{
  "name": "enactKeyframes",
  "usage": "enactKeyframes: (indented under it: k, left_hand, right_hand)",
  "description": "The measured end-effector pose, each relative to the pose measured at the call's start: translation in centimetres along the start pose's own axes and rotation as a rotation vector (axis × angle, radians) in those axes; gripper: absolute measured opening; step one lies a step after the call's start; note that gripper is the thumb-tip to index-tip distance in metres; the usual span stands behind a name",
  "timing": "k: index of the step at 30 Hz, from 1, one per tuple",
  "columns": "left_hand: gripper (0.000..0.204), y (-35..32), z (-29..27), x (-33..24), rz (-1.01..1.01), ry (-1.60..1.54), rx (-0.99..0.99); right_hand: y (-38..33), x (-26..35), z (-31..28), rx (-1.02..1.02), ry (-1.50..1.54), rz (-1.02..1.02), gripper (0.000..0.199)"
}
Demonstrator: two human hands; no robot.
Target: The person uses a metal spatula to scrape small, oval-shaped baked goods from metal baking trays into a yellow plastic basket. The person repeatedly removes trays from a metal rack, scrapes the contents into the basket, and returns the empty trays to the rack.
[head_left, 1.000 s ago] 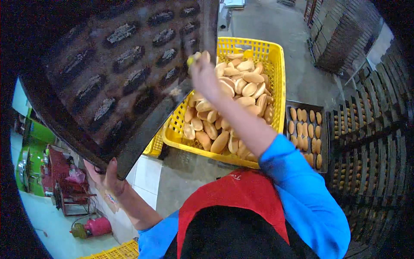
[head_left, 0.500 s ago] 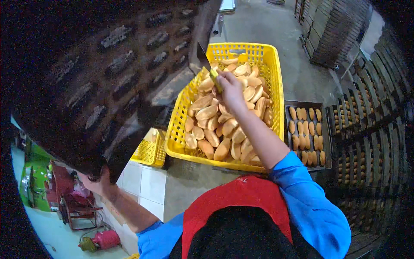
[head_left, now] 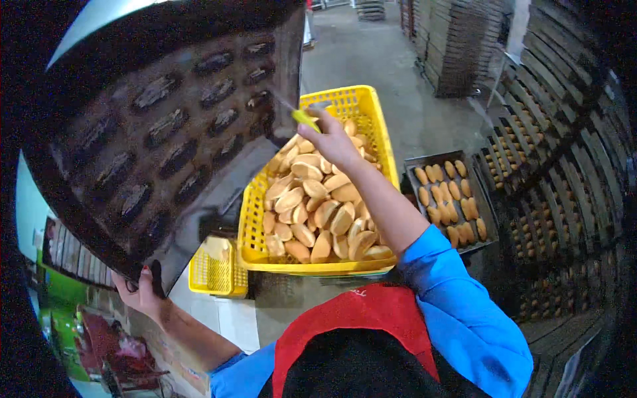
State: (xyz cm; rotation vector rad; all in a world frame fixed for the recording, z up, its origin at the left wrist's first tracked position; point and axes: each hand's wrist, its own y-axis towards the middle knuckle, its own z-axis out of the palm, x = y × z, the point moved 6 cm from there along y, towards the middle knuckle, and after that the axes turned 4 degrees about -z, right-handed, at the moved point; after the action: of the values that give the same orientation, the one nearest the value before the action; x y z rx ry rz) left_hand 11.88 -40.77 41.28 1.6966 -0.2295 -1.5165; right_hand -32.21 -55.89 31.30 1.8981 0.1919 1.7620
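A dark baking tray (head_left: 176,142) with rows of oval marks stands tilted on edge at the left. My left hand (head_left: 147,298) grips its lower edge, with something black between the fingers and the metal. In my right hand (head_left: 332,140) is a knife (head_left: 306,121) with a yellow handle, its blurred blade pointing at the tray's face near the right-hand marks. Beneath that hand, a large yellow crate (head_left: 318,268) holds a heap of oval bread rolls (head_left: 306,192). The tray's right edge overlaps the crate's left side.
A smaller yellow crate (head_left: 232,290) stands at the big crate's lower left. To the right lies another tray (head_left: 434,156) with rows of rolls. Dark racks (head_left: 551,159) loaded with rolls line the right side. A tall stack of trays (head_left: 458,46) stands farther back.
The view has shifted, and the tray now faces me more fully. The knife has swung from pointing up beyond the crate toward the tray's marks. Both hands keep their hold.
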Motion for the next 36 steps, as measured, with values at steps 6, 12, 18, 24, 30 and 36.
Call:
enactKeyframes:
  k: [6,12,18,24,30,36]
  left_hand:
    - [0.059,-3.8,3.3,3.2,-0.323,-0.291,0.062]
    - [0.023,-10.6,10.4,6.9,-0.77,-0.577,0.252]
    - [0.046,-17.7,21.2,2.9,-1.033,-0.65,0.415]
    - [0.038,-22.8,36.0,-4.8,-1.117,-0.934,1.018]
    - [0.046,-32.7,41.7,-22.1,-1.103,-1.191,1.673]
    - [0.042,-44.1,39.1,-34.5,-1.142,-1.016,2.103]
  right_hand:
    - [0.8,4.1,-16.5,-0.368,-0.717,-0.067,0.041]
    - [-3.8,13.3,-29.6,-0.426,-0.969,-0.053,0.046]
    - [-16.2,26.2,-38.7,-0.549,-1.383,0.185,0.036]
    - [-31.4,46.5,-37.6,-0.978,-2.023,0.413,0.031]
    - [-50.3,60.8,-36.1,-1.205,-2.515,0.739,0.022]
    - [-73.4,68.7,-32.7,-1.282,-2.472,1.153,0.03]
